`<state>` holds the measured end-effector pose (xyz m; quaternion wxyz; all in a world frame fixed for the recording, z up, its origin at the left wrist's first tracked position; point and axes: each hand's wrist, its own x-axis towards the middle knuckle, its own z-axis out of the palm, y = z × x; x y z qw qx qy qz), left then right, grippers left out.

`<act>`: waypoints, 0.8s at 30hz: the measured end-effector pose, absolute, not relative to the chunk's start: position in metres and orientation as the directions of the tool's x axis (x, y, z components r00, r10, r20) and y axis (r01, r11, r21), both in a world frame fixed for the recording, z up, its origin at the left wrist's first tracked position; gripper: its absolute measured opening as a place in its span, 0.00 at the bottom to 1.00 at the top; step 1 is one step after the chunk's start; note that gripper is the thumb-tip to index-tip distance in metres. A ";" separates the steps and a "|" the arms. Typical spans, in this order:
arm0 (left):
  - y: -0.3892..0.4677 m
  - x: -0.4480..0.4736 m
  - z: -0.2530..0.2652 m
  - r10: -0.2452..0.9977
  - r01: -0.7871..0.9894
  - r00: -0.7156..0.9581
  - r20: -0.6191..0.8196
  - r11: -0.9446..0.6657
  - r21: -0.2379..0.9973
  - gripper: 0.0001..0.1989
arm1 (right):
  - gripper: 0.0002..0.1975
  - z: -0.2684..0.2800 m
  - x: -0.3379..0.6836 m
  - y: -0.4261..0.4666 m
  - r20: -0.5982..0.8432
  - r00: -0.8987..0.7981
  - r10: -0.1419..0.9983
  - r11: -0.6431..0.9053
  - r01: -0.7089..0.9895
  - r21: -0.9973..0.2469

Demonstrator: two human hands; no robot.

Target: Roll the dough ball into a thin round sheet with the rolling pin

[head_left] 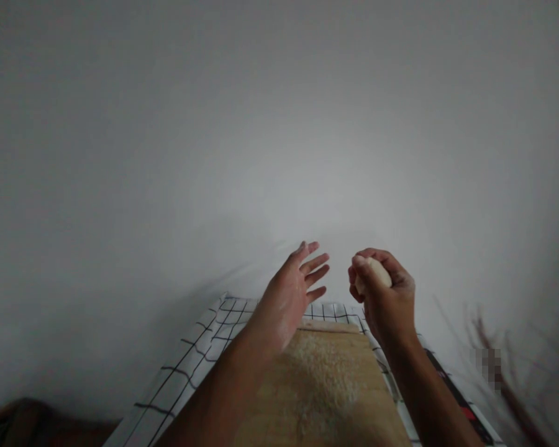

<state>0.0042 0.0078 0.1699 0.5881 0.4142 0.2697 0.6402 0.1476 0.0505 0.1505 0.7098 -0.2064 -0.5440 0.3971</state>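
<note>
My right hand (386, 288) is closed around a pale lump of dough (376, 275), raised above the far right part of a wooden board (279, 397). Part of the dough is covered by my fingers and thumb. To its left my left hand (298, 279) is held up with the fingers spread and nothing in it. A little whitish powder shows on the skin of both hands. Loose flour (326, 372) is scattered over the middle of the board.
Beneath the board lies a white cloth (200, 344) with a black grid. A grey-white wall (279, 124) rises right behind. Thin bare branches (507, 385) stand at the right, and a dark object with red marks (466, 406) lies beside my right forearm.
</note>
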 end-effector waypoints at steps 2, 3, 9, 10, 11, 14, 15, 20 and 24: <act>0.009 0.002 0.168 0.967 -0.487 -0.037 0.252 -0.238 0.840 0.22 | 0.14 0.150 0.146 0.049 0.538 0.072 0.840 0.516 -0.417 -0.748; 0.009 0.002 0.168 0.956 -0.458 -0.061 0.287 -0.282 0.843 0.21 | 0.15 0.150 0.145 0.048 0.522 0.069 0.850 0.495 -0.440 -0.749; -0.001 0.013 0.164 0.876 -0.257 -0.054 0.479 -0.476 0.841 0.18 | 0.23 0.143 0.143 0.037 0.591 0.000 0.806 0.551 -0.363 -0.752; -0.003 0.016 0.164 0.861 -0.236 -0.048 0.507 -0.503 0.832 0.18 | 0.25 0.142 0.143 0.036 0.594 -0.018 0.804 0.551 -0.352 -0.756; -0.006 0.018 0.164 0.841 -0.217 -0.043 0.540 -0.535 0.816 0.17 | 0.26 0.142 0.142 0.035 0.587 -0.038 0.809 0.539 -0.352 -0.765; -0.014 0.025 0.164 0.744 -0.118 -0.055 0.665 -0.667 0.736 0.14 | 0.27 0.145 0.137 0.033 0.506 -0.093 0.858 0.430 -0.409 -0.805; -0.016 0.027 0.163 0.700 -0.056 -0.061 0.712 -0.714 0.698 0.13 | 0.26 0.148 0.136 0.032 0.475 -0.115 0.872 0.383 -0.444 -0.810; -0.005 0.026 0.153 0.456 0.363 -0.036 0.889 -0.823 0.437 0.18 | 0.33 0.163 0.132 0.021 0.447 -0.381 0.810 0.177 -0.567 -0.804; 0.015 0.012 0.145 0.493 0.385 -0.214 0.843 -0.751 0.537 0.19 | 0.38 0.164 0.133 0.016 0.437 -0.547 0.714 0.118 -0.522 -0.845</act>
